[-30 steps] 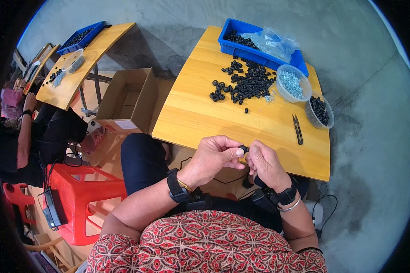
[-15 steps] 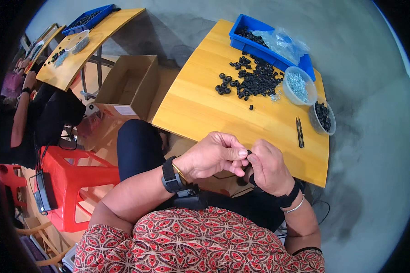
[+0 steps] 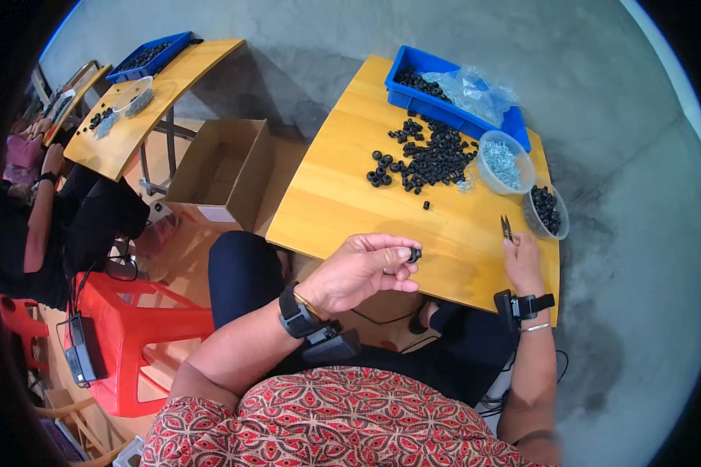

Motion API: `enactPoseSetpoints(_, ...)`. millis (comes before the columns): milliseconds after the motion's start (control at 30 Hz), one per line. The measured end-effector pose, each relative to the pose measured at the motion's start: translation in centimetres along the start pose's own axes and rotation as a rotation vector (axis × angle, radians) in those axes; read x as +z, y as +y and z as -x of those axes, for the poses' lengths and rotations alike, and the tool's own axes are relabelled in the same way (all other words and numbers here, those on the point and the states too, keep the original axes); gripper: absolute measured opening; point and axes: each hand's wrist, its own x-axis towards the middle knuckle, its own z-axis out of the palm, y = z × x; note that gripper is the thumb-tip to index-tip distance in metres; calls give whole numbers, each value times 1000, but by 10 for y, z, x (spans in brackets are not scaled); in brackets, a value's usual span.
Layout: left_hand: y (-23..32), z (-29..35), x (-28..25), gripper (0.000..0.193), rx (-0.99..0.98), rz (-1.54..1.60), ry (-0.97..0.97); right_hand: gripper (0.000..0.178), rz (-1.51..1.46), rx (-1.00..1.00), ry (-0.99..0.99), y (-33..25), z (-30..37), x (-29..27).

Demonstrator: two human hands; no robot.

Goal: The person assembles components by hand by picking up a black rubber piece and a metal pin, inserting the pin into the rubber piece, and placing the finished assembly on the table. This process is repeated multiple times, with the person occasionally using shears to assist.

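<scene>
My left hand (image 3: 358, 265) pinches a small black ring-shaped rubber part (image 3: 414, 255) between thumb and fingertips, just off the near edge of the table (image 3: 327, 210). At the right of the tabletop, my right hand (image 3: 526, 261) has its fingers closed over the handles of small thread snips (image 3: 506, 227). The blades point away from me and stand slightly apart; the hand hides the rest. Beyond the hands lies a spread heap of black rubber parts (image 3: 436, 156), with one loose black piece (image 3: 426, 205) nearer to me.
A blue tray (image 3: 401, 95) with black parts and a clear plastic bag (image 3: 471, 93) stands at the far edge. Tubs of silvery pieces (image 3: 500, 165) and black parts (image 3: 546, 212) sit at the right. A cardboard box (image 3: 218, 171), a red stool (image 3: 125, 335) and another seated person (image 3: 39, 226) are at left.
My right hand has left the left hand and moved right onto the thread snips. My left hand keeps the black part, now plainly visible. The view has tilted slightly.
</scene>
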Motion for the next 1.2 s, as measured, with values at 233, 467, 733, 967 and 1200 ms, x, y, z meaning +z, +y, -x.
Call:
enactPoseSetpoints(233, 1, 1, -8, 18, -18, 12, -39, 28, 351, 142, -289, 0, -10, -1)
enactPoseSetpoints(467, 2, 6, -4, 16, 86, 6, 3, 25, 257, 129, -325, -13, -10, -4)
enactPoseSetpoints(733, 1, 6, -11, 20, 47, 13, -56, 16, -219, 290, -305, -2, -4, -15)
enactPoseSetpoints(967, 0, 2, -16, 25, 106, -37, -99, 23, -1099, 447, -345, -87, 46, -27)
enactPoseSetpoints(1200, -3, 0, -17, 22, 44, -122, -71, 38, -1626, 462, -496, -130, 57, -4)
